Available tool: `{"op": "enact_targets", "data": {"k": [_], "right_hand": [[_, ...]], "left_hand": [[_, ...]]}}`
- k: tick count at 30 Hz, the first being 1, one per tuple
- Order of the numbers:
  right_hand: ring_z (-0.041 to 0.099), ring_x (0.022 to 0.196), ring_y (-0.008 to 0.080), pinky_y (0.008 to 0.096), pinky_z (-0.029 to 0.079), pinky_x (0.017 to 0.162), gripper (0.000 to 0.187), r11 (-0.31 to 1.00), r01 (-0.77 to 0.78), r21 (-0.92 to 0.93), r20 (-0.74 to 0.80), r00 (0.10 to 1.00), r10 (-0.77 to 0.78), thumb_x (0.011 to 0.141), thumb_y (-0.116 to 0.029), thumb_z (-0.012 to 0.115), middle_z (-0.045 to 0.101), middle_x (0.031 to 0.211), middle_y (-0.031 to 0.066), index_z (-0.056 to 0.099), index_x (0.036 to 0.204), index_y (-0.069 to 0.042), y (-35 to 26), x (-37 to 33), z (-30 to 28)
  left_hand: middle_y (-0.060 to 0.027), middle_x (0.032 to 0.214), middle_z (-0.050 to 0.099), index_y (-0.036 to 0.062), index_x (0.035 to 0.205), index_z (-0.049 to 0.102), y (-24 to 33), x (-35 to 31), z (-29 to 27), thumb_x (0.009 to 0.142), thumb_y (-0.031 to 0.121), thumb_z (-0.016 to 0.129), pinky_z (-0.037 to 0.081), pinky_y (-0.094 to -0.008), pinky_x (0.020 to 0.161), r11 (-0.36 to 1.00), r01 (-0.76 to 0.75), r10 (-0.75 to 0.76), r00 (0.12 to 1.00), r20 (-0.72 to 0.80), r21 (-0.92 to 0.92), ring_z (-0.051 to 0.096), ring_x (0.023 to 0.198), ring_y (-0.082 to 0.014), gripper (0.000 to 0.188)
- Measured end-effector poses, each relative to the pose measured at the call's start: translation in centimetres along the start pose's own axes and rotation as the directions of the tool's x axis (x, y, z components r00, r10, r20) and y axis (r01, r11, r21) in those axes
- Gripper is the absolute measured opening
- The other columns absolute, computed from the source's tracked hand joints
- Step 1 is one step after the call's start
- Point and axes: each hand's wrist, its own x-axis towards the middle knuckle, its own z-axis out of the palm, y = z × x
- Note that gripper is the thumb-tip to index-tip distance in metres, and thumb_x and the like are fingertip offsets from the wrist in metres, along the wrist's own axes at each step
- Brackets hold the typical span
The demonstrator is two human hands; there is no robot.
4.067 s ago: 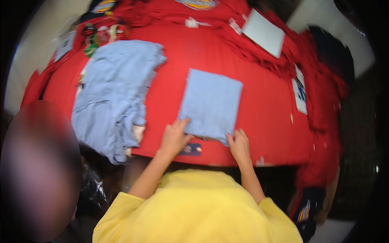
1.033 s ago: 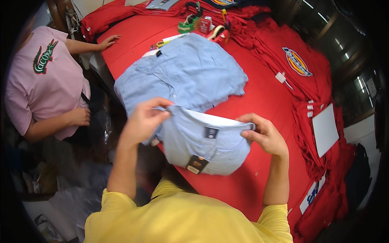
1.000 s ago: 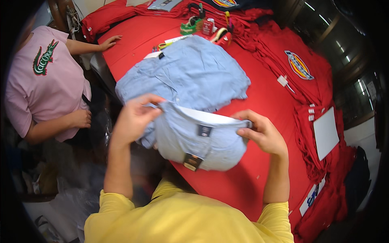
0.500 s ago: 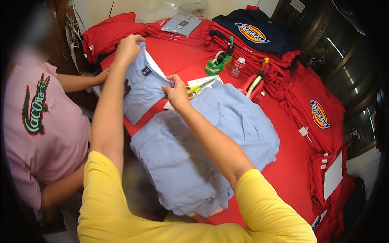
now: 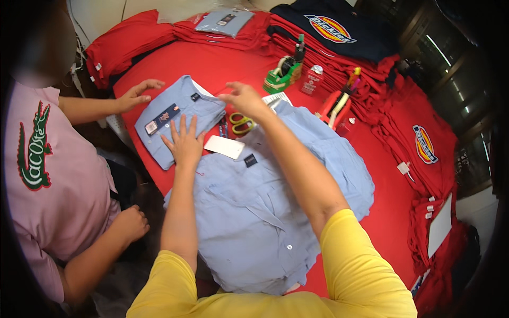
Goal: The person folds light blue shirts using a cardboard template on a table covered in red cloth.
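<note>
A folded light-blue shirt point(image 5: 207, 111) lies on the red table, with a navy paper tag point(image 5: 163, 119) on its front. My left hand point(image 5: 185, 143) rests on the shirt's near edge, fingers spread. Just off its far right corner is my right hand point(image 5: 244, 100), with fingers stretched out and holding nothing visible. Closer to me spreads a loose light-blue shirt point(image 5: 249, 206), with more blue cloth to its right. A blank white card point(image 5: 225, 147) lies by its collar label. Yellow-green-handled scissors point(image 5: 242, 124) lie between my hands, partly under the blue cloth.
At my left stands a person in pink, one hand point(image 5: 132, 97) open beside the folded shirt. A green tape dispenser point(image 5: 283, 74), a red-and-white container point(image 5: 313, 79) and a red pen holder point(image 5: 336, 108) stand farther back. Red garments point(image 5: 228, 34) and a navy garment point(image 5: 339, 37) line the table's edge.
The lifted shirt has been laid down and let go. My left hand moved nearer me, onto its front; my right hand lifted off its corner. The person's hand moved slightly, now open.
</note>
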Motion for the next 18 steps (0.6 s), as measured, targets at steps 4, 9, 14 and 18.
{"op": "enact_targets", "data": {"k": [4,9,14,18], "right_hand": [[0.060,0.077,0.0126,0.0281,0.048,0.069,0.026,0.947,0.103,-0.304,-0.039,0.992,-0.121,0.090,-0.019,0.062,0.067,0.092,0.0067,0.066,0.106,0.001,-4.7,-11.7,-12.7],[0.054,0.075,0.0162,0.0289,0.044,0.072,0.020,0.700,-0.097,-0.708,-0.375,0.891,-0.256,0.081,-0.017,0.070,0.062,0.081,0.0076,0.065,0.091,0.000,3.9,-25.2,-21.0],[0.055,0.079,0.0147,0.0283,0.044,0.075,0.016,0.930,-0.102,-0.352,-0.589,0.797,-0.136,0.083,-0.014,0.069,0.062,0.090,0.0069,0.060,0.085,-0.001,9.4,-27.0,-22.5],[0.054,0.084,0.0112,0.0256,0.044,0.078,0.010,0.932,0.324,0.165,-0.592,0.788,-0.169,0.090,-0.009,0.058,0.064,0.100,0.0046,0.057,0.084,-0.003,2.6,-31.0,-23.4]], "left_hand": [[-0.0074,0.155,0.029,0.0210,0.147,0.038,0.2,-0.5,-2.6,0.087,0.047,0.060,0.003,-0.0699,0.109,0.993,0.049,-0.044,0.998,0.046,-0.105,0.017,0.144,-0.0380,0.069],[-0.0127,0.127,0.055,0.0075,0.121,0.059,5.0,-3.3,-6.7,0.086,0.027,0.066,0.035,-0.0495,0.101,0.847,-0.297,0.210,0.949,-0.234,-0.442,0.047,0.121,-0.0346,0.041],[-0.0124,0.121,0.057,0.0071,0.116,0.061,11.4,-12.1,-9.7,0.083,0.020,0.066,0.038,-0.0434,0.097,0.722,-0.444,0.392,0.895,-0.215,-0.531,0.051,0.114,-0.0315,0.036],[-0.0119,0.129,0.054,0.0087,0.123,0.059,6.3,-16.5,-5.6,0.082,0.019,0.064,0.035,-0.0454,0.102,0.944,-0.176,0.124,0.973,-0.192,-0.281,0.048,0.119,-0.0308,0.043]]}}
